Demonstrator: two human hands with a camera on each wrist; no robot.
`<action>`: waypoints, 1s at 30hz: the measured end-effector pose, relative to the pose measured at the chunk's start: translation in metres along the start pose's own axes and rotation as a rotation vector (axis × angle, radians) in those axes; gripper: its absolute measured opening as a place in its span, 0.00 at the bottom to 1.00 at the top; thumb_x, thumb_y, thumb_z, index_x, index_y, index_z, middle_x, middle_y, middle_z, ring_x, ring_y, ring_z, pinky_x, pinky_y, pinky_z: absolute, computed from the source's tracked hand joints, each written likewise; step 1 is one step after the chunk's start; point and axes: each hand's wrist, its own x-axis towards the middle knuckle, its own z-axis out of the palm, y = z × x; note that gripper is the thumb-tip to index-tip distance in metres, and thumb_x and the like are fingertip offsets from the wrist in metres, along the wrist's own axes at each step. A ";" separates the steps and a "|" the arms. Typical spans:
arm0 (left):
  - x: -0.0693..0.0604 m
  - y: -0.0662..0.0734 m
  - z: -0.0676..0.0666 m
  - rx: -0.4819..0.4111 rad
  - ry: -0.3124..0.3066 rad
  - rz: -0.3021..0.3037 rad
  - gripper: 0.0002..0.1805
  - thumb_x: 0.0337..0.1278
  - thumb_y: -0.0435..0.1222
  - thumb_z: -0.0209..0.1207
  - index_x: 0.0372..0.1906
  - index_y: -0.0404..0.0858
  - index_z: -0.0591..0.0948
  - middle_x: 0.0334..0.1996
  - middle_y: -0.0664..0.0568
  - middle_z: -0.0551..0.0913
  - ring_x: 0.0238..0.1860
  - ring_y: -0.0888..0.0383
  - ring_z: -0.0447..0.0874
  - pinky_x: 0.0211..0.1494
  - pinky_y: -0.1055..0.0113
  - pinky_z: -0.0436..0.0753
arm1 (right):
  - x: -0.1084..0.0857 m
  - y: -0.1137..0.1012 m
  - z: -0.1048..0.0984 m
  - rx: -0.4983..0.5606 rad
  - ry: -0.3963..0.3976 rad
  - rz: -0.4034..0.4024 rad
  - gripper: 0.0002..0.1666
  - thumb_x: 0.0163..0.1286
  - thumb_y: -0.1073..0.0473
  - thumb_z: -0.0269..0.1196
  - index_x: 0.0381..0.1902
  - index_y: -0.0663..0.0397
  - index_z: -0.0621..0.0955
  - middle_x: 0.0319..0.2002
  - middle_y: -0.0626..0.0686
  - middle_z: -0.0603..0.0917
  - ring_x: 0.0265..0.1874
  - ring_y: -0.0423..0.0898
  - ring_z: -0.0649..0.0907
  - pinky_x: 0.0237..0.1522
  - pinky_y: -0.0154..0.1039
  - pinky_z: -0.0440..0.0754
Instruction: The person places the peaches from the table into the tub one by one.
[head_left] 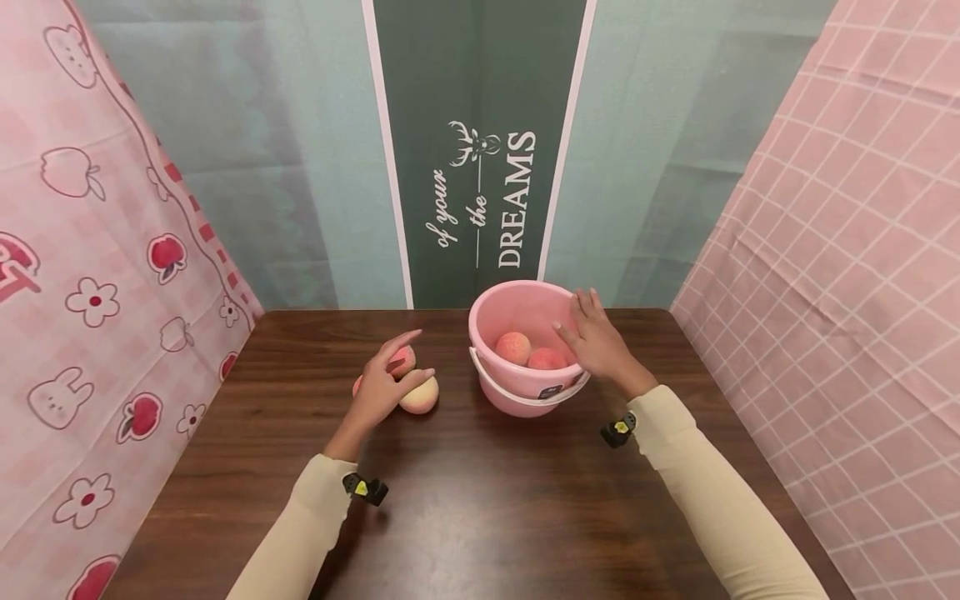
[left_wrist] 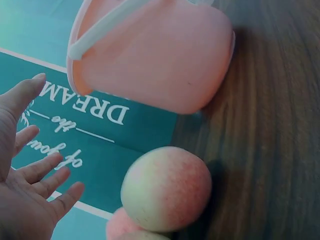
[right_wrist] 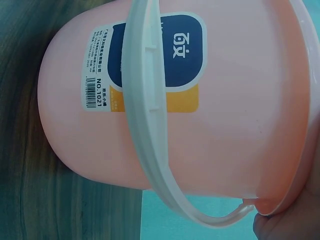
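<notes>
In the head view, my left hand (head_left: 377,385) is spread over a small group of peaches on the table, fingers apart and nothing held. The pale yellow-pink peach (head_left: 420,396) lies beneath its thumb. A redder peach (head_left: 402,360) shows behind that, and part of another peach (head_left: 357,385) peeks out left of the hand. A pink bucket (head_left: 517,404) stands upright to the right, with two peaches (head_left: 513,348) visible inside. My right hand (head_left: 602,343) rests at the bucket's right rim with extended fingers; its contact is partly hidden in the right wrist view.
The bucket's white handle (right_wrist: 147,100) hangs down across its labelled front. Brown wooden table (head_left: 465,517) lies under everything. A green cloth backdrop (head_left: 480,83) rises behind, and pink patterned cloths (head_left: 847,250) flank both sides.
</notes>
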 end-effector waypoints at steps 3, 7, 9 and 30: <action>-0.003 -0.005 -0.001 -0.029 0.026 0.006 0.36 0.58 0.43 0.73 0.71 0.53 0.74 0.72 0.53 0.71 0.72 0.47 0.67 0.69 0.40 0.71 | 0.000 0.000 -0.001 0.005 0.001 -0.007 0.46 0.82 0.41 0.44 0.79 0.68 0.44 0.81 0.65 0.41 0.79 0.59 0.33 0.76 0.64 0.46; -0.007 -0.012 -0.004 -0.072 0.054 0.007 0.35 0.57 0.40 0.73 0.70 0.51 0.75 0.71 0.48 0.72 0.69 0.42 0.69 0.67 0.39 0.72 | 0.000 0.001 0.000 0.014 -0.002 -0.001 0.47 0.82 0.38 0.43 0.79 0.67 0.43 0.81 0.64 0.40 0.79 0.59 0.33 0.75 0.66 0.46; -0.009 -0.014 -0.006 -0.091 0.062 0.004 0.35 0.57 0.40 0.73 0.70 0.50 0.75 0.70 0.46 0.72 0.67 0.39 0.71 0.67 0.38 0.72 | 0.000 0.002 0.000 0.016 -0.007 0.004 0.48 0.81 0.37 0.42 0.79 0.66 0.43 0.81 0.64 0.40 0.79 0.59 0.33 0.75 0.67 0.46; -0.029 -0.029 -0.031 -0.089 0.128 -0.031 0.38 0.54 0.32 0.74 0.71 0.37 0.72 0.69 0.40 0.73 0.62 0.36 0.75 0.68 0.41 0.72 | 0.001 0.003 -0.003 0.011 -0.011 -0.001 0.48 0.81 0.36 0.41 0.80 0.65 0.43 0.81 0.63 0.39 0.79 0.60 0.34 0.75 0.66 0.46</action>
